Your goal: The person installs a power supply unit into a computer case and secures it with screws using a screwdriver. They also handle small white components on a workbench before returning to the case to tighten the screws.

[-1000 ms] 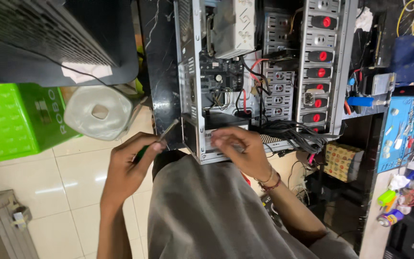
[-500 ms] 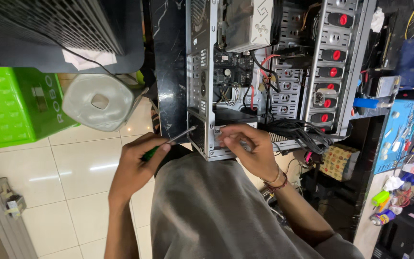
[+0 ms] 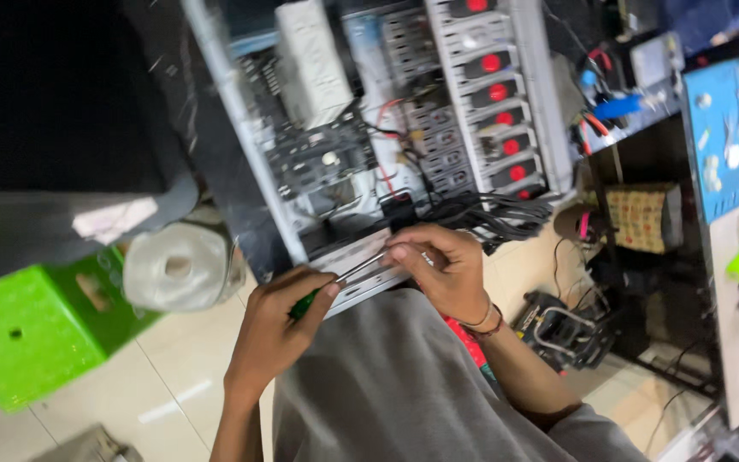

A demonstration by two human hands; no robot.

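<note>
An open computer case [image 3: 361,154] lies on its side in front of me, with its boards and cables showing. My left hand [image 3: 275,329] grips a screwdriver [image 3: 348,275] by its green handle. The metal shaft points right along the case's near metal edge [image 3: 361,257]. My right hand [image 3: 442,274], with a bracelet at the wrist, pinches its fingertips around the shaft's tip at that edge. Whether a screw sits between the fingers is hidden. My grey-clothed knee [image 3: 387,385] is just below both hands.
A white paper roll [image 3: 177,265] and a green plastic stool [image 3: 27,334] stand on the tiled floor at the left. Black cables [image 3: 489,210] spill from the case. At the right is a bench with a blue mat [image 3: 724,128] and small tools, with a patterned box [image 3: 639,218] beneath.
My left hand has brought the screwdriver right until its tip meets my right hand's fingers at the case edge. The view has tilted and moved closer.
</note>
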